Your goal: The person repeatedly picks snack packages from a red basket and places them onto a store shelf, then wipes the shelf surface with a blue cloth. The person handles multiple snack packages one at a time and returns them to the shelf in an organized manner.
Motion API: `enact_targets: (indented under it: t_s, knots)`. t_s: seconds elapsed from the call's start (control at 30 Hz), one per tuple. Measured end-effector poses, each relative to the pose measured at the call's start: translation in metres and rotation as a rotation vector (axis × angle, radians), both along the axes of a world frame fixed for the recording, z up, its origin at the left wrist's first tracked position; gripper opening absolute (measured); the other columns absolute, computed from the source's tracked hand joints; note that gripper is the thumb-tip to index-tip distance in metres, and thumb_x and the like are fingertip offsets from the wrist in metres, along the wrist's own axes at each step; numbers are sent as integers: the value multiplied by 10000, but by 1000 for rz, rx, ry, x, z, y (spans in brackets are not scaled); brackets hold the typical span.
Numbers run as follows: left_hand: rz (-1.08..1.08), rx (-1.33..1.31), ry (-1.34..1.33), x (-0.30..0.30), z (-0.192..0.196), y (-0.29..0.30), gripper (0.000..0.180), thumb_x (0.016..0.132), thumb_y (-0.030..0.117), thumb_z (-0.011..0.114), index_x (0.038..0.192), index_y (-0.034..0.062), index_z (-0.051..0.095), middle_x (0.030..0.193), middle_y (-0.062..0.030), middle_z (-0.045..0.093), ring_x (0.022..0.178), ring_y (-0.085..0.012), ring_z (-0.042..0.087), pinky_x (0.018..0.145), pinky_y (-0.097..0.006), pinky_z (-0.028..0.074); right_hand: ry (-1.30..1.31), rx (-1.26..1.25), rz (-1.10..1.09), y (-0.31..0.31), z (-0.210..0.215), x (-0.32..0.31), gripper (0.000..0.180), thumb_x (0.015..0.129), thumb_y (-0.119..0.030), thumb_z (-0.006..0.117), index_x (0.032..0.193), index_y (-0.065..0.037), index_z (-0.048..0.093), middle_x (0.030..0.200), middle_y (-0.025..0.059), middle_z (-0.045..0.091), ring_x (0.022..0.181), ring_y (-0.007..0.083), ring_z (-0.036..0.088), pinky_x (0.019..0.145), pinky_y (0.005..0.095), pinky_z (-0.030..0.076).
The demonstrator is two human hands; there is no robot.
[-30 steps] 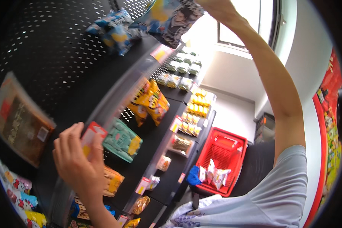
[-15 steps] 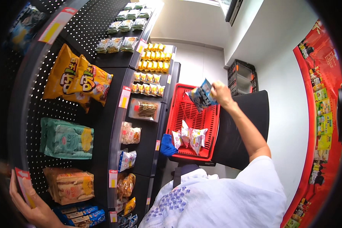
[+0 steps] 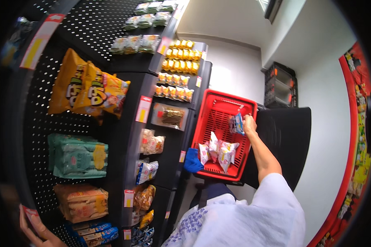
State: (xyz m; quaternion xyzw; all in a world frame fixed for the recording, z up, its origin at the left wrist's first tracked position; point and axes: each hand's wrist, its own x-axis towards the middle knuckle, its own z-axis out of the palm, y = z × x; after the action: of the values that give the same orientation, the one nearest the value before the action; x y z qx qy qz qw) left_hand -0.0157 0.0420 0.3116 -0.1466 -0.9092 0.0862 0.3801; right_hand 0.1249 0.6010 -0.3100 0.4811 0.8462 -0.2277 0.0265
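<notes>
Red basket (image 3: 218,123) beside black shelves (image 3: 123,136); right hand (image 3: 249,123) fingers grip blue packet (image 3: 236,123).

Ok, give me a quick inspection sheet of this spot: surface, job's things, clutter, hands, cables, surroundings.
Surface: black pegboard shelving, stocked with snack bags.
Job's things: small blue-and-white snack packet held over red plastic shopping basket; white-and-red packets inside it.
Clutter: blue cloth at the basket's edge.
Hands: right hand grips the packet; left hand touches a red-and-white shelf tag.
Cables: nothing seen.
Surroundings: white wall, red display rack.
</notes>
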Motion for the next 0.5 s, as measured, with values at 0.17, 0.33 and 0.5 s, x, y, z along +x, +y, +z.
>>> enact_targets:
  t_s: [0.17,0.33,0.5]
  knots:
    - [-89,33,8,-4,2,5,345,1034,201,539,1275,-33,614,1270,-172,632,1169,-310,602,1019,-410,470,468,20,127,29,-3,-40,243,936,-110,630,1158,-21,671,1006,144,719,896,246,700,720,372,578]
    - [-68,38,72,13,8,22,358,951,225,632,1190,-41,648,1138,-178,671,1064,-347,631,926,-431,486,1040,-246,349,-21,253,-173,266,1002,-67,579,1259,-51,644,1045,42,685,900,111,654,645,254,587]
    - [-121,75,111,2,8,28,362,881,252,687,1129,-11,667,1096,-152,681,1006,-329,643,884,-438,494,1418,-10,642,-87,507,-242,220,1037,-164,580,1207,-67,679,1115,51,723,1012,136,673,874,330,527]
